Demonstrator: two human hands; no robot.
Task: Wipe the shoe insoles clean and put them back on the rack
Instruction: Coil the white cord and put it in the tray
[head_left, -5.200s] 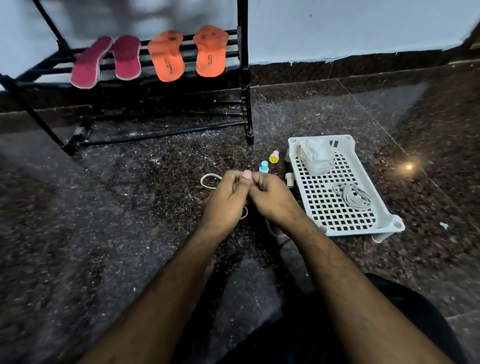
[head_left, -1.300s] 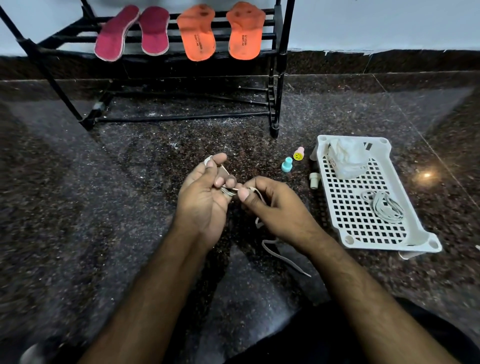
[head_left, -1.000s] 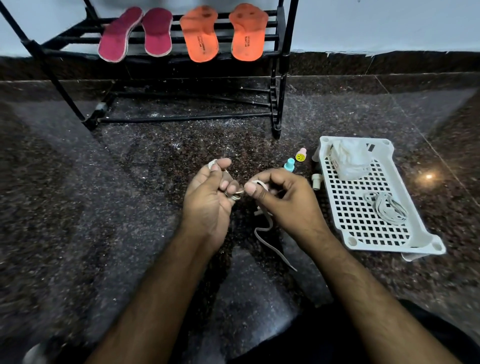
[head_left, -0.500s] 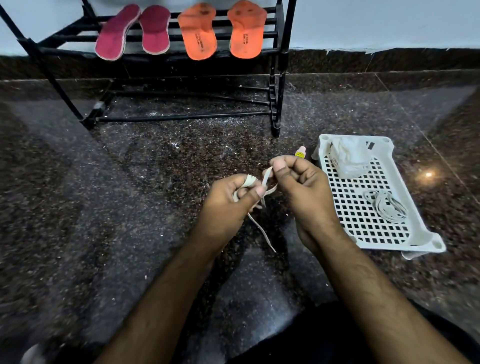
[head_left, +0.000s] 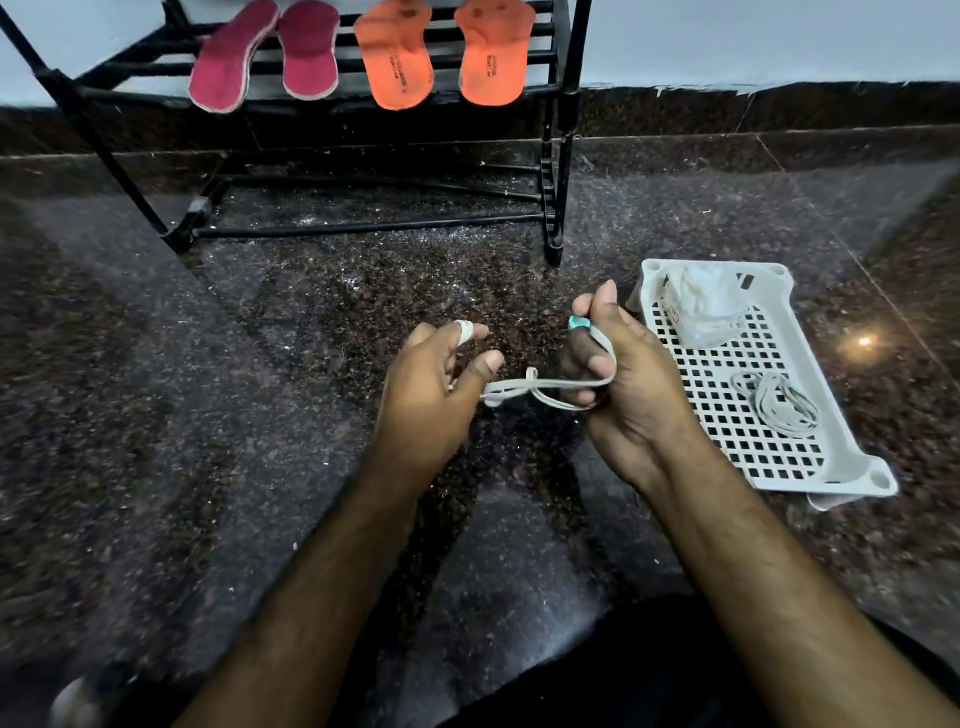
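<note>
Granite floor (head_left: 260, 415), dark and speckled, fills the view. At the far edge stands a black rack (head_left: 563, 156) with four insoles lying on its upper shelf: two maroon (head_left: 260, 57) at left, two orange (head_left: 441, 57) at right, their far ends cut off by the frame. A white basket (head_left: 831, 452) sits at right, holding a crumpled clear bag (head_left: 706, 306) and a coiled lace (head_left: 779, 405). Near centre, the left hand (head_left: 426, 395) and right hand (head_left: 623, 384) each pinch a pale lace (head_left: 540, 389) stretched between them, fingers curled round it. The insoles look light, thin and bendy; the heel edge seems the best place to grip. A small teal object (head_left: 578, 323) behind the right fingers is hard to identify.
</note>
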